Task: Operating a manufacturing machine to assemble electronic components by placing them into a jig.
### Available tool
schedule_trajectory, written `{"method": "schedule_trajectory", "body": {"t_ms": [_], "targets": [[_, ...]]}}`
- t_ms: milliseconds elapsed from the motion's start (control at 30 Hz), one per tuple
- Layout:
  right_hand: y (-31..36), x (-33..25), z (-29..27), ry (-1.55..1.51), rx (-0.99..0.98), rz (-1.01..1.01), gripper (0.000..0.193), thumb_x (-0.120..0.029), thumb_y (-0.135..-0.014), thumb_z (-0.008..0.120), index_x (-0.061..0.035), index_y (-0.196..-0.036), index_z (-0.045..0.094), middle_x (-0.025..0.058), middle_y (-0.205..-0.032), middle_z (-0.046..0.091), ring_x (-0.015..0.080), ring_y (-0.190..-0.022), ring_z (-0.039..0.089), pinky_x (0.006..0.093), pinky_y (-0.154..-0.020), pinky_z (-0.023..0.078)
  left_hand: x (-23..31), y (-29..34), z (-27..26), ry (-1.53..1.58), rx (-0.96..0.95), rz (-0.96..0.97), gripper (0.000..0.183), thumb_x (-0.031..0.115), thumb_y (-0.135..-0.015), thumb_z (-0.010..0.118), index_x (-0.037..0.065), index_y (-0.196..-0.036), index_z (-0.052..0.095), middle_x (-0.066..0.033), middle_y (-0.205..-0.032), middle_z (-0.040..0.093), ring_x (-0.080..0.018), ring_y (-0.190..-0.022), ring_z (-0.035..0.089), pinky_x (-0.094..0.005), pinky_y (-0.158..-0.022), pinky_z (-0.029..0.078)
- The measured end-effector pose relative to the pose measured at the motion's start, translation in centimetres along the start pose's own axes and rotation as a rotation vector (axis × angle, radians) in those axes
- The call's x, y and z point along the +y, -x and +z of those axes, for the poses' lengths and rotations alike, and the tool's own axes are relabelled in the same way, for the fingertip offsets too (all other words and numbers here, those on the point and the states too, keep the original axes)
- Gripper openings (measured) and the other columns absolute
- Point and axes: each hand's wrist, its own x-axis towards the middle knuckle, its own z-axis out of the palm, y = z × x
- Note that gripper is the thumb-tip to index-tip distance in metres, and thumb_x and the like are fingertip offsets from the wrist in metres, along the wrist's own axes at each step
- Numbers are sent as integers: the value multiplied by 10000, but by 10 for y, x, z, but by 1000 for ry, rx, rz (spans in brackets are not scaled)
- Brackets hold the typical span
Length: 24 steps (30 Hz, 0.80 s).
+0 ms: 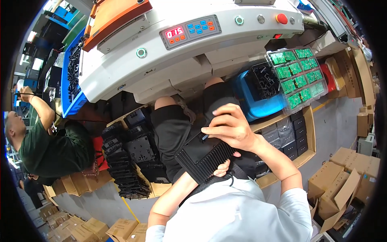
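Observation:
A black plastic housing [207,162] with a ribbed edge lies tilted over my lap. My left hand [221,168] grips it from beneath, its fingertips curling round the near edge while the palm is hidden. Over the housing's far side, my right hand [232,128] has thumb and index finger pinched together at a small dark piece with a bluish glint [204,137]. That piece touches or nearly touches the housing; its kind is too small to make out.
A white machine [133,66] with a lit control panel [190,32] spans the front. Stacked black housings [139,149] stand left. To the right are a blue bin [258,105] of black parts and a tray of green circuit boards [299,78]. A co-worker [52,141] sits far left.

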Motion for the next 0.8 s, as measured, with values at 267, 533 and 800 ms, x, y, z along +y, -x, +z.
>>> {"method": "schedule_trajectory", "body": {"t_ms": [267,533,800], "targets": [[-30,10,-52,-531,-706,404,369,-325,-831,658,-92,-1118,657,92,-989,632,256,-1010,577,362,-896,426,3,-2,17,-81,117,-10,621,437,-959,387,-121,-1230,425,-98,-599,511,-184,-425,471,-260,-433,370],[-7,19,-57,-741,-149,588,254,-140,-766,742,-40,-996,706,56,-971,636,168,-949,616,285,-844,469,46,1,31,-1023,351,66,281,257,-849,598,-11,-804,529,-163,-631,537,-241,-503,515,-305,-500,446],[75,9,-13,-887,436,1063,347,-151,-901,646,-19,-1213,569,21,-1030,629,72,-943,568,228,-835,458,34,-25,6,-905,692,627,440,226,-947,537,-12,-1295,410,-132,-1159,550,-218,-1035,554,-341,-865,481]]}}
